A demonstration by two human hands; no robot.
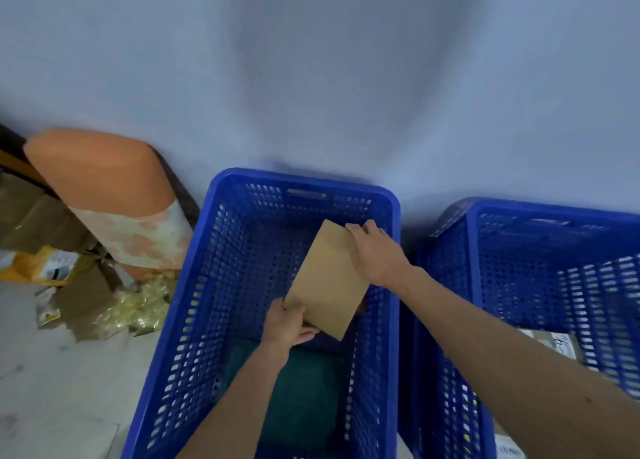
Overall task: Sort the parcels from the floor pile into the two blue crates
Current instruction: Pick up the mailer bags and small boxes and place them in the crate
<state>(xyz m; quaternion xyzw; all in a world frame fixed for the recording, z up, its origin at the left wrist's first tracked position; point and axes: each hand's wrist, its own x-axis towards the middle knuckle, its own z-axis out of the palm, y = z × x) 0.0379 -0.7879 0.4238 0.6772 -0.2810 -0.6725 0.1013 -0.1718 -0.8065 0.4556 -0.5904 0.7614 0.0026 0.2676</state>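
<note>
Both my hands hold a flat brown parcel (329,280) tilted over the inside of the left blue crate (207,285). My left hand (289,323) grips its near lower corner. My right hand (375,251) grips its far upper edge. A dark green parcel (304,389) lies on this crate's bottom. The right blue crate (485,251) stands beside it, with pale labelled parcels (561,346) inside, partly hidden by my right forearm.
A plain blue-grey wall rises right behind both crates. An orange roll (104,195) leans against it at the left. Brown and yellow parcels and crumpled clear wrap (135,306) lie on the grey floor left of the crates.
</note>
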